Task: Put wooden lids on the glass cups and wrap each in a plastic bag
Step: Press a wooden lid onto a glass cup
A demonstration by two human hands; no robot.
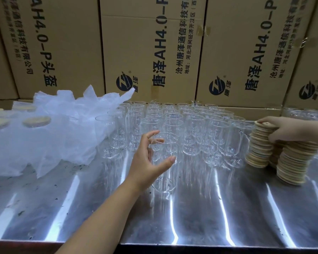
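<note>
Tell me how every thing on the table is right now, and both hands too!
left hand: open, fingers curved beside the front cup.
right hand: gripping the top of the wooden lids.
front cup: upright, no lid, no bag.
other cups: upright in rows, no lids.
wooden lids: stacked in leaning piles.
wrapped cups: lidded, inside plastic bags.

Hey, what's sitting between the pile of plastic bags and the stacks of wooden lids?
Rows of empty glass cups fill that stretch, and the left hand curves around the nearest cup; the head view shows it.
</note>
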